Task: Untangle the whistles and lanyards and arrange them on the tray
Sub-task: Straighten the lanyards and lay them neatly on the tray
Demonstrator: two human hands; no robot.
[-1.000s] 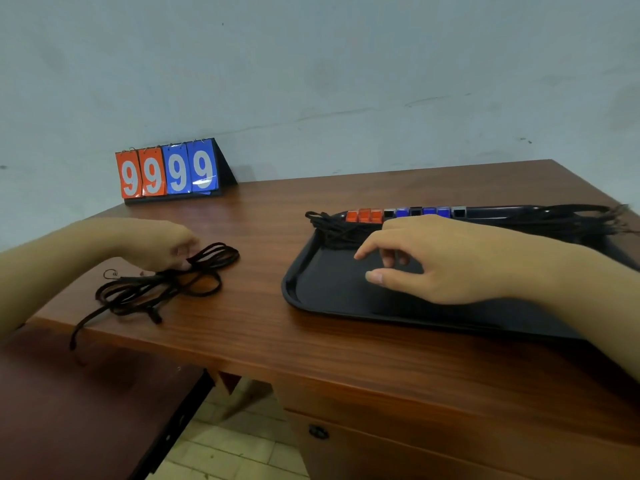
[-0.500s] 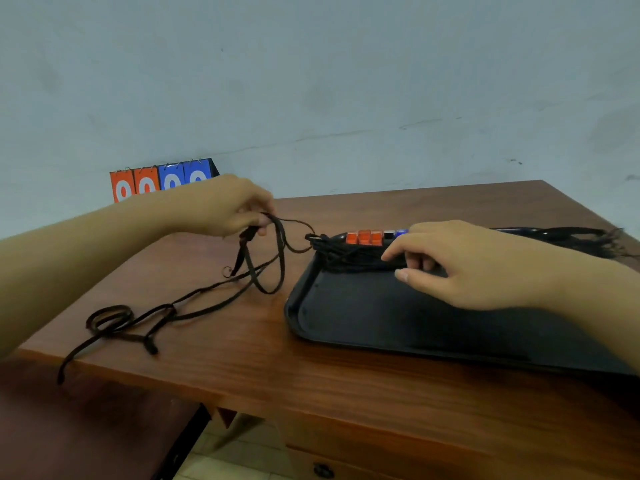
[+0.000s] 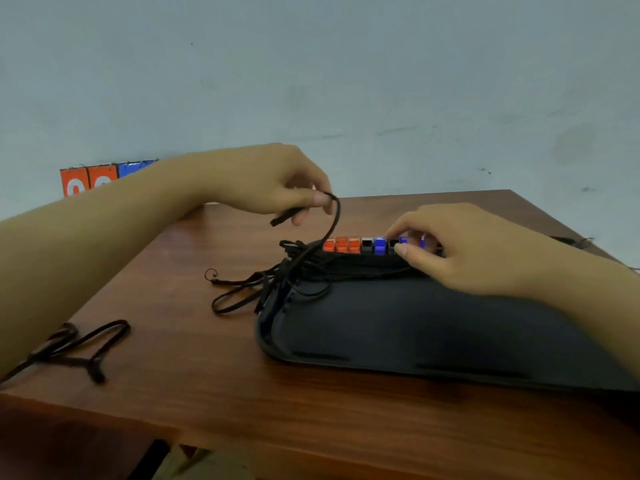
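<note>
Left hand pinches a black lanyard above the tray; right hand grip clamps on the far whistles

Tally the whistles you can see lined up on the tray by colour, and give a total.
Orange whistles: 3
Black whistles: 2
Blue whistles: at least 3; the right hand covers the row's end
Total visible on the tray: 8

Dim, even light, soft shadows, slight motion blur, wide-angle bending at edges.
</note>
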